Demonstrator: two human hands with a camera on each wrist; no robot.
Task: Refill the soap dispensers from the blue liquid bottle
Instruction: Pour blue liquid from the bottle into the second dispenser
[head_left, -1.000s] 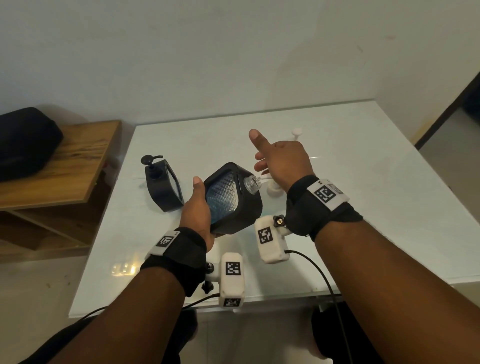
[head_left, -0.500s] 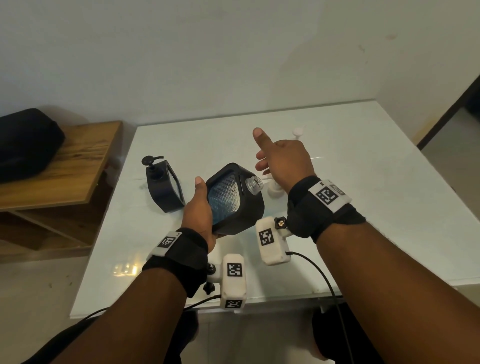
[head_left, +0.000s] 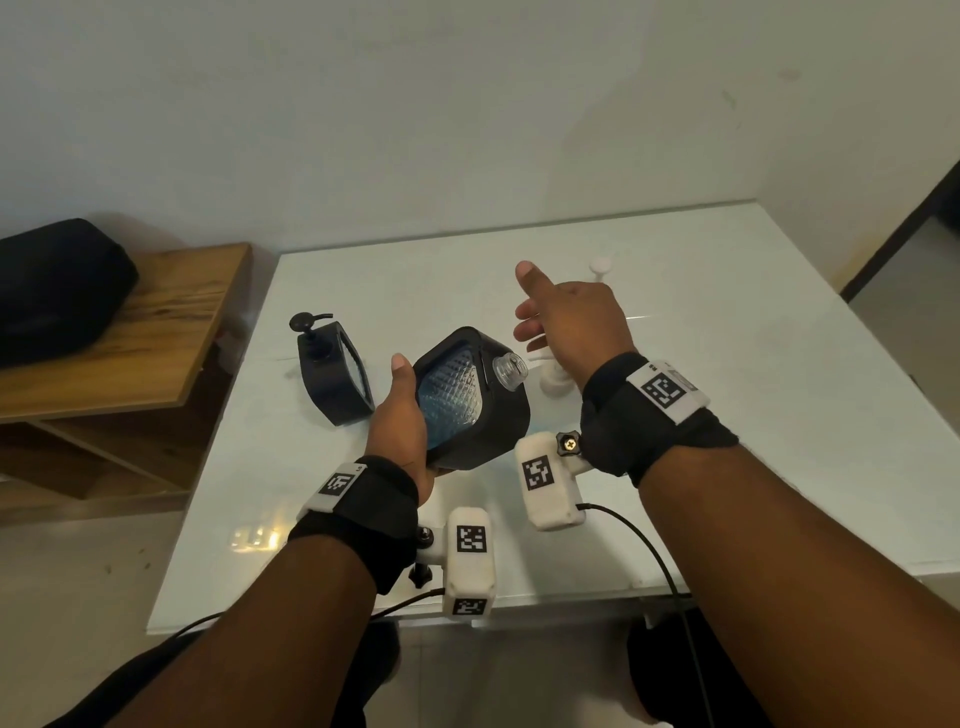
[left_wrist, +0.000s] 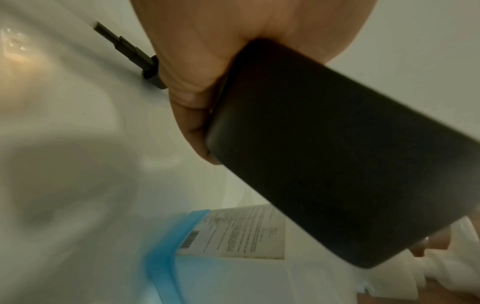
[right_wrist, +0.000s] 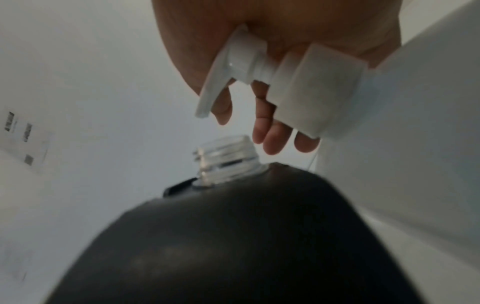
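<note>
My left hand (head_left: 400, 415) grips a black soap dispenser (head_left: 467, 400) by its side and holds it tilted above the table. Its clear threaded neck (head_left: 508, 370) is uncapped and points toward my right hand (head_left: 566, 317). That hand hovers with straight, spread fingers over the white trigger spray head (head_left: 551, 382) of the blue liquid bottle. The right wrist view shows the spray head (right_wrist: 259, 67) close under the palm and the dispenser's neck (right_wrist: 226, 160) just below the fingertips (right_wrist: 275, 144). In the left wrist view the blue liquid bottle (left_wrist: 182, 257) with its label lies beyond the dispenser (left_wrist: 337, 154).
A second black dispenser (head_left: 332, 384) with its pump fitted stands left of my left hand. A loose white pump (head_left: 601, 266) lies farther back on the white table (head_left: 727, 415). A wooden bench (head_left: 130, 353) with a black bag (head_left: 57, 291) is at the left.
My right hand has drifted slightly to the right with its fingers still straight. The dispenser in my left hand has barely moved.
</note>
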